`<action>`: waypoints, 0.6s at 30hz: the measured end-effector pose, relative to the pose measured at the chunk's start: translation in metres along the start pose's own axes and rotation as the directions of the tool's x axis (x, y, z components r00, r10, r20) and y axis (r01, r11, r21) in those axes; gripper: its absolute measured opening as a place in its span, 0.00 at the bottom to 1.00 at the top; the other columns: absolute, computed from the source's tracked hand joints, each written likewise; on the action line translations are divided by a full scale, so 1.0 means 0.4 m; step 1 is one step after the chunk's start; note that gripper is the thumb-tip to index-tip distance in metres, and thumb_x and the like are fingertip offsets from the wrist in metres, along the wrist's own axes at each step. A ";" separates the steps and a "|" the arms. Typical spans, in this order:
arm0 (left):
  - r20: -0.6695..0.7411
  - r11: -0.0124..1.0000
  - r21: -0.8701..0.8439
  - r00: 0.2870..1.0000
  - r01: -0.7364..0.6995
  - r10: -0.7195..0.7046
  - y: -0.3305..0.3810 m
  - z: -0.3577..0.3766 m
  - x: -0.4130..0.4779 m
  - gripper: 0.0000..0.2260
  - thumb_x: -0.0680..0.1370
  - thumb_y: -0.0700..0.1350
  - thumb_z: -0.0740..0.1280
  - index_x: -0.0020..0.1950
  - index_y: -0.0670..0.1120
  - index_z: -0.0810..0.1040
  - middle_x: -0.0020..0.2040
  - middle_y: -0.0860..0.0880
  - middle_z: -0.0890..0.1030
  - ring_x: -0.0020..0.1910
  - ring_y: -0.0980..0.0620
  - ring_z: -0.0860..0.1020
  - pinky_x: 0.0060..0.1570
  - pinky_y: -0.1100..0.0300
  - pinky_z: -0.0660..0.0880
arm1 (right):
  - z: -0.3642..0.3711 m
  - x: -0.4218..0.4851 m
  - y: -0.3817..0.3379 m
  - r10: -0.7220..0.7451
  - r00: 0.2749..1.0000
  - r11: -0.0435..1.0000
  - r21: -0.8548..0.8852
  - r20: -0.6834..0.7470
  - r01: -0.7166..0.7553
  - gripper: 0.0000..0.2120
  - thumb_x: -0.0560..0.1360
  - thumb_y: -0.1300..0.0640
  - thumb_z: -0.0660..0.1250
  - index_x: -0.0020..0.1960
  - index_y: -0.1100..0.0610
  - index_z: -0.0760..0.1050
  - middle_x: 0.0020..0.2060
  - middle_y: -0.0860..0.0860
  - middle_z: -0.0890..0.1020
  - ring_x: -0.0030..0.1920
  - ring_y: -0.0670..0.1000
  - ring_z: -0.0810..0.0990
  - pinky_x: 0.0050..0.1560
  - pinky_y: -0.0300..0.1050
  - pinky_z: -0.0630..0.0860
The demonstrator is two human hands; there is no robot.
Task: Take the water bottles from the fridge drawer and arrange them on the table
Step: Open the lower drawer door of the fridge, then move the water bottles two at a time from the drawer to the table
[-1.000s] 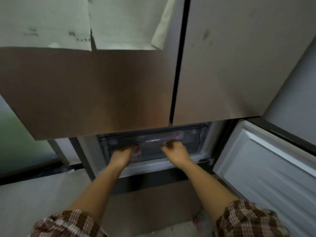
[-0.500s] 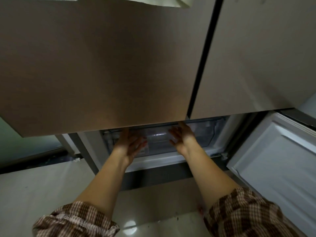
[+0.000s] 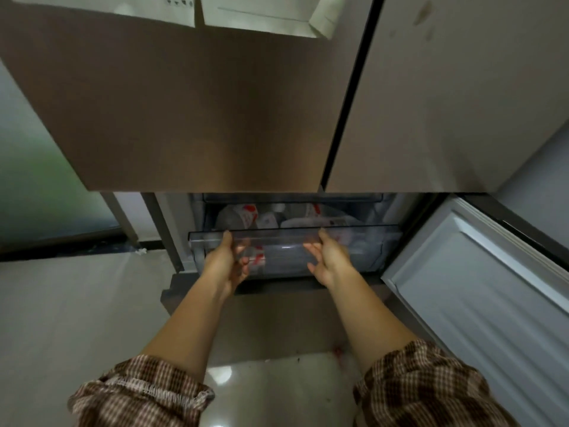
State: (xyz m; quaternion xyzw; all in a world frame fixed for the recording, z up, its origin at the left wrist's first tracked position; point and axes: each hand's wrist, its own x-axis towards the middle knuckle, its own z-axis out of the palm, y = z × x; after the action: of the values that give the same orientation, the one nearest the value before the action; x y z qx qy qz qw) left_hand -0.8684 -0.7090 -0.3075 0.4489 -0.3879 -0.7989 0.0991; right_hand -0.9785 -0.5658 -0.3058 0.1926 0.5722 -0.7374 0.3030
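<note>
The fridge drawer [image 3: 277, 232] stands partly out, and both hands are at its clear front panel. The left hand [image 3: 228, 260] has its thumb on the rim and its fingers curled against the panel, so it seems to hold the drawer. The right hand [image 3: 328, 257] has only its thumb at the rim, and its fingers are spread and loose.

The water bottles [image 3: 246, 215] lie in a heap just beyond the hands, behind the rim, and some show through the panel between them. The tabletop is out of view.

- **Skewing:** With a firm hold on one side only, a pull would likely skew the drawer and jam it on its runners.
- **Over-pulling:** The load looks heavy, so a hard tug could bring the drawer off its track.
- **Rolling:** The bottles lie loose on their sides, so lifting one may set the others rolling.
- **Cramped space:** The upper fridge doors [image 3: 200, 118] hang low above the hands, and the open lower door [image 3: 477, 288] crowds the right hand.
</note>
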 end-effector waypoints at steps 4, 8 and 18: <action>-0.029 1.000 0.031 1.000 -0.004 0.005 -0.056 -0.038 -0.064 0.19 0.81 0.59 0.58 0.44 0.47 0.81 0.33 0.50 0.79 0.26 0.56 0.71 0.29 0.63 0.68 | -0.048 -0.074 0.032 0.037 0.999 0.999 -0.017 0.009 -0.037 0.13 0.81 0.55 0.59 0.64 0.56 0.71 0.64 0.53 0.77 0.63 0.51 0.76 0.70 0.53 0.61; -0.046 0.999 0.028 0.999 -0.025 0.027 -0.094 -0.060 -0.112 0.19 0.81 0.58 0.58 0.41 0.46 0.79 0.37 0.48 0.78 0.18 0.58 0.69 0.23 0.65 0.66 | -0.090 -0.122 0.053 0.099 0.994 0.995 -0.021 0.036 -0.098 0.06 0.81 0.55 0.59 0.47 0.55 0.73 0.53 0.54 0.80 0.54 0.50 0.79 0.71 0.52 0.61; -0.098 1.000 0.023 0.995 -0.009 0.011 -0.165 -0.079 -0.195 0.14 0.81 0.56 0.60 0.44 0.47 0.76 0.41 0.49 0.83 0.20 0.58 0.66 0.20 0.67 0.64 | -0.186 -0.174 0.096 0.152 0.986 0.988 0.005 0.069 -0.152 0.04 0.80 0.58 0.62 0.49 0.57 0.74 0.48 0.55 0.79 0.52 0.52 0.79 0.57 0.50 0.72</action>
State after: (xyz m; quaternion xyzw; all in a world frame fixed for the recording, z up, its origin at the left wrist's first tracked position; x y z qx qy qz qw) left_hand -0.7858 -0.6417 -0.3136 0.4867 -0.3937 -0.7709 0.1173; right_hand -0.9059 -0.4848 -0.3100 0.2116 0.5413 -0.7212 0.3769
